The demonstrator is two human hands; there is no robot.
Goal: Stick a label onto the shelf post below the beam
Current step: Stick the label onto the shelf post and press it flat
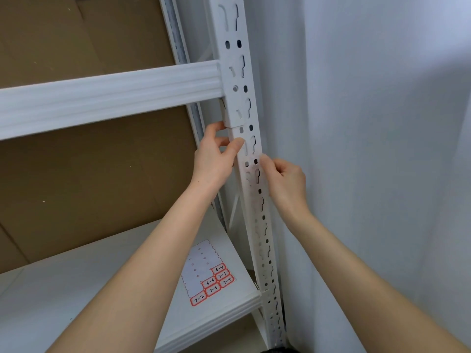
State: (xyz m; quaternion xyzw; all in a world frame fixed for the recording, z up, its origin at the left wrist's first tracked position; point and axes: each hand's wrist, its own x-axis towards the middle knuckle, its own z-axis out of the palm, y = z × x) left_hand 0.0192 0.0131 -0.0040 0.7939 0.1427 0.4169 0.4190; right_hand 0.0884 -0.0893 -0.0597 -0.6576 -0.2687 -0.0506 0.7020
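White-painted steel shelf post [255, 207], punched with keyhole slots and oval holes, below the ribbed beam [109, 98]. The left hand [214, 159] pinches the post's left edge, thumb flat on its front face. The right hand [286, 180] touches the right edge with curled fingertips; its grasp cannot be told. The label cannot be made out at the thumb. A red-bordered label sheet [207, 273] lies on the smooth shelf board [76, 289].

Label sheet [204, 271] lies on shelf [76, 301] below beam [109, 95], left of the post [230, 57].
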